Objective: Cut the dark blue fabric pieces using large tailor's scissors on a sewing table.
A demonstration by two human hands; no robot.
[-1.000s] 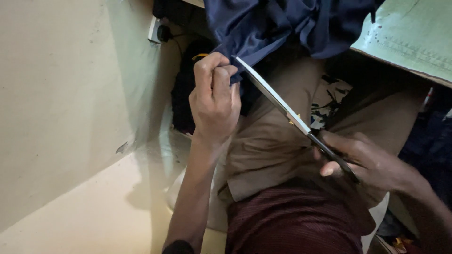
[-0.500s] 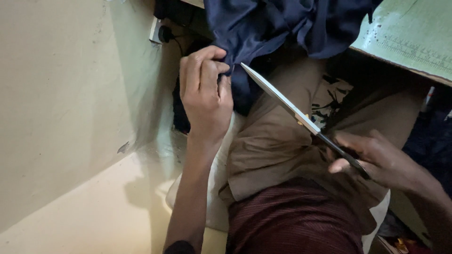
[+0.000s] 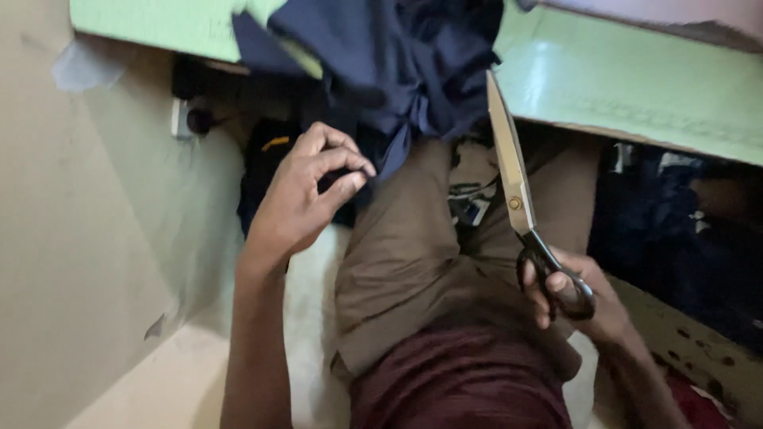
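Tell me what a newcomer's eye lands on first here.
The large scissors stand out first: long pale blades pointing up at centre right, black handles gripped by the right hand low on the right. Next comes the dark navy cloth hanging off the green table edge at the top, its lower end pinched by the left hand.

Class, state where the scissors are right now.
In the head view, right of centre: the scissors are in the right hand, blades pointing up beside the navy cloth.
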